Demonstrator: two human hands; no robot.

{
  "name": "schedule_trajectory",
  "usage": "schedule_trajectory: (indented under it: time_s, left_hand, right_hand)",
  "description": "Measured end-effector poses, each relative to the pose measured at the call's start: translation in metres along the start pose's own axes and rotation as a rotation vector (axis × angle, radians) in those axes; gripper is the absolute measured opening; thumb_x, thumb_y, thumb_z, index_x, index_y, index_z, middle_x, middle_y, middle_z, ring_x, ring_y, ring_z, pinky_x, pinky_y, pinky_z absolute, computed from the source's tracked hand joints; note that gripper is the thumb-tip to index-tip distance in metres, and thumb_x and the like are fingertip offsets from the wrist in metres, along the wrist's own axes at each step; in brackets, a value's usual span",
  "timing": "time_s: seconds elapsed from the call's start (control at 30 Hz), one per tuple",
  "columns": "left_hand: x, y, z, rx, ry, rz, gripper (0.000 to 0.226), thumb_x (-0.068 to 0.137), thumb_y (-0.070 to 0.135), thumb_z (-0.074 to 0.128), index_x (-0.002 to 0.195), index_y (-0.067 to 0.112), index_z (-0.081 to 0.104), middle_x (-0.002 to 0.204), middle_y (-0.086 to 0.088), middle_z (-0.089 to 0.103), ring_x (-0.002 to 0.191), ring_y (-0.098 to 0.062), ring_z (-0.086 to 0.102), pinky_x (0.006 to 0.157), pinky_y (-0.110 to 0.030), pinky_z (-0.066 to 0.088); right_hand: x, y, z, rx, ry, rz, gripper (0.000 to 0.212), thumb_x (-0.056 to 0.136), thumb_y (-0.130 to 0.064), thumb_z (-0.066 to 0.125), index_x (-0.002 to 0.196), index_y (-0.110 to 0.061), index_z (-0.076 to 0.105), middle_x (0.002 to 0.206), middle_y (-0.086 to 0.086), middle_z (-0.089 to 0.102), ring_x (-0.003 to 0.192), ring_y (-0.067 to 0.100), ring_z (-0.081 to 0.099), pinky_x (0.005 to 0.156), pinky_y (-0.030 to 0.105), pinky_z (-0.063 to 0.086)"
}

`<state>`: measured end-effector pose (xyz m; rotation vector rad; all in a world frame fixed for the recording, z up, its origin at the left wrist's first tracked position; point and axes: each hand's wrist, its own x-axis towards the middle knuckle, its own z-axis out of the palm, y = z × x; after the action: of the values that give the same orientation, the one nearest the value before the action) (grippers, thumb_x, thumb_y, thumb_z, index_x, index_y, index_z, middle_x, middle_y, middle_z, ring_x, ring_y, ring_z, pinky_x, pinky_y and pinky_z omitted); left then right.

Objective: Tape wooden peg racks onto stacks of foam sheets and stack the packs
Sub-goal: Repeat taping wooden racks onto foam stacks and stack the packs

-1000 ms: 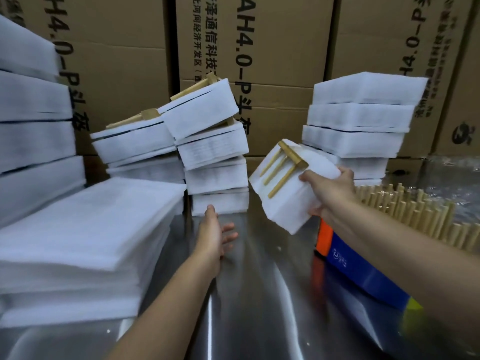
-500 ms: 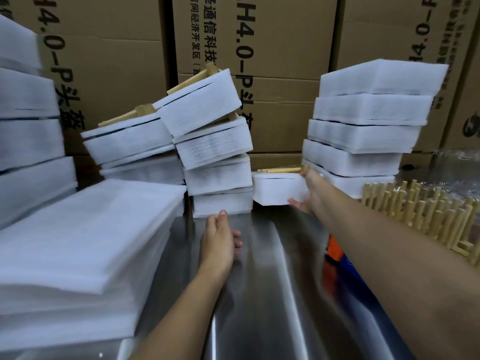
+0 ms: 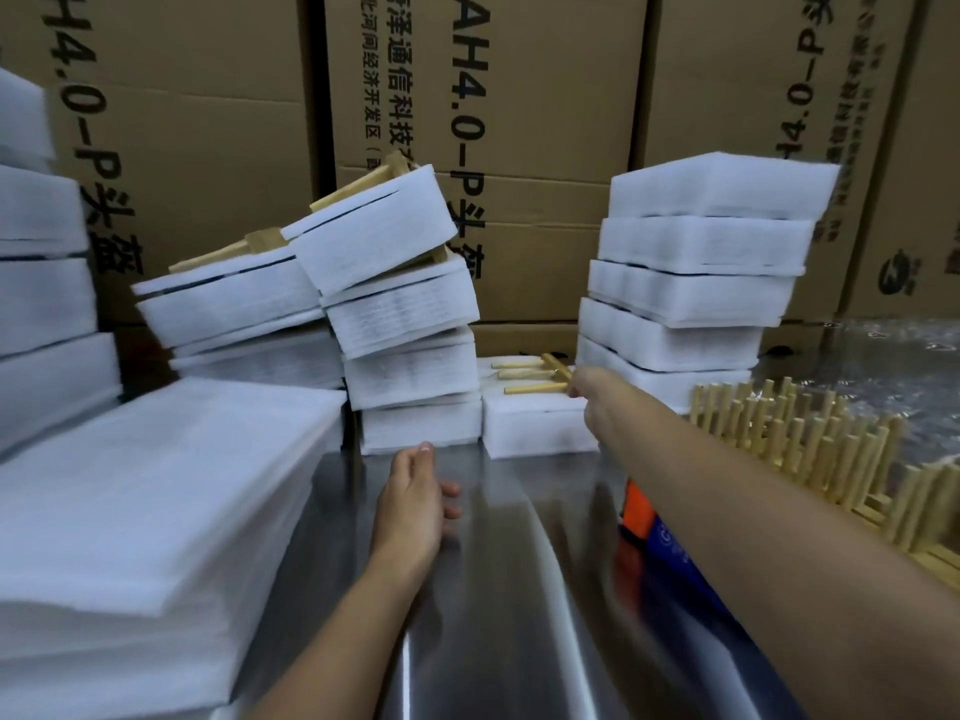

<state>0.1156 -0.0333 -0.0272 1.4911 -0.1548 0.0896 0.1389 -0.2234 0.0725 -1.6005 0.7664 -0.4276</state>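
Right hand point(image 3: 586, 394): at the crossbar end of the peg rack point(image 3: 527, 376); whether it grips is hidden.
Rack: atop the foam pack point(image 3: 537, 426), pegs pointing left.
Pack: on the steel table point(image 3: 519, 589), leaning stack point(image 3: 415, 371) touching its left, taller stack point(image 3: 691, 283) right; free room only in front.
Left hand point(image 3: 415, 498): front-left of the pack, farther off, relaxed, empty.

Printed cardboard cartons point(image 3: 519, 122) walling back; shiny steel tabletop point(image 3: 509, 589) below.
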Motion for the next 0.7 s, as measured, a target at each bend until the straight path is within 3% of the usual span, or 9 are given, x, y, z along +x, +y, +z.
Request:
schedule_trajectory:
  time_s: [0.1,0.13,0.17,0.23,0.33,0.43,0.53,0.63,0.7]
  left_hand:
    - [-0.002,-0.001,0.0,0.003,-0.013,0.008,0.025,0.1,0.035,0.034,0.086,0.027,0.053,0.076,-0.01,0.06,0.057,-0.019,0.053,0.042,-0.024,0.039]
    - [-0.003,0.0,0.0,0.01,-0.019,0.011,0.025,0.1,0.035,0.034,0.087,0.027,0.054,0.077,-0.01,0.06,0.057,-0.019,0.053,0.042,-0.024,0.039]
    - [-0.004,0.001,-0.001,0.021,-0.022,0.014,0.025,0.1,0.034,0.034,0.087,0.028,0.055,0.077,-0.01,0.06,0.058,-0.019,0.053,0.042,-0.024,0.039]
    - [-0.006,0.001,-0.001,0.041,-0.028,0.026,0.024,0.1,0.031,0.035,0.087,0.028,0.055,0.078,-0.009,0.061,0.059,-0.018,0.053,0.041,-0.024,0.038]
    - [-0.008,0.001,0.0,0.083,-0.058,0.051,0.022,0.099,0.029,0.038,0.087,0.026,0.057,0.077,-0.008,0.061,0.059,-0.017,0.054,0.039,-0.021,0.039]
    - [-0.009,0.0,0.002,0.077,-0.075,0.049,0.024,0.1,0.024,0.039,0.086,0.02,0.058,0.073,-0.008,0.058,0.056,-0.017,0.051,0.035,-0.016,0.037]
    - [-0.008,-0.001,0.004,0.074,-0.077,0.043,0.026,0.1,0.023,0.039,0.084,0.017,0.059,0.069,-0.008,0.057,0.053,-0.017,0.05,0.035,-0.015,0.036]
    - [-0.004,-0.004,0.004,0.073,-0.057,0.029,0.028,0.1,0.024,0.04,0.083,0.018,0.061,0.066,-0.006,0.059,0.05,-0.016,0.05,0.036,-0.018,0.036]
    - [-0.001,-0.007,0.004,0.063,-0.056,0.028,0.028,0.1,0.024,0.04,0.083,0.017,0.062,0.065,-0.006,0.06,0.051,-0.018,0.05,0.042,-0.022,0.036]
  right_hand:
    - [-0.008,-0.011,-0.013,-0.263,0.059,-0.185,0.011,0.091,-0.012,0.049,0.098,-0.006,0.054,0.087,0.009,0.052,0.082,0.023,0.047,0.068,0.026,0.038]
    - [-0.011,-0.016,-0.02,-0.352,0.122,-0.277,0.009,0.088,-0.013,0.049,0.093,-0.008,0.054,0.082,0.007,0.052,0.076,0.023,0.049,0.063,0.025,0.037]
    - [-0.012,-0.022,-0.028,-0.419,0.196,-0.394,0.01,0.085,-0.014,0.05,0.094,-0.011,0.054,0.085,0.005,0.053,0.078,0.024,0.052,0.062,0.025,0.037]
    - [-0.017,-0.035,-0.044,-0.507,0.383,-0.662,0.026,0.085,-0.018,0.052,0.11,-0.017,0.053,0.108,0.003,0.051,0.1,0.025,0.05,0.075,0.031,0.04]
    - [-0.016,-0.066,-0.069,-0.655,0.638,-0.954,0.056,0.081,-0.011,0.054,0.135,-0.014,0.038,0.14,0.012,0.031,0.13,0.031,0.027,0.102,0.037,0.029]
    - [-0.007,-0.103,-0.095,-0.768,0.646,-0.874,0.084,0.077,-0.004,0.051,0.15,-0.014,0.011,0.157,0.014,-0.001,0.144,0.037,-0.002,0.115,0.04,0.014]
    - [0.003,-0.129,-0.107,-0.785,0.584,-0.747,0.089,0.082,-0.009,0.048,0.152,-0.018,-0.006,0.159,0.009,-0.015,0.144,0.039,-0.012,0.116,0.046,0.009]
    - [0.011,-0.143,-0.112,-0.837,0.499,-0.624,0.083,0.085,-0.014,0.039,0.152,-0.026,-0.007,0.16,0.006,-0.014,0.143,0.04,-0.016,0.114,0.056,-0.008]
    - [0.018,-0.146,-0.117,-0.908,0.533,-0.595,0.077,0.085,-0.015,0.04,0.152,-0.026,0.004,0.16,0.009,-0.006,0.144,0.041,-0.013,0.11,0.06,-0.012]
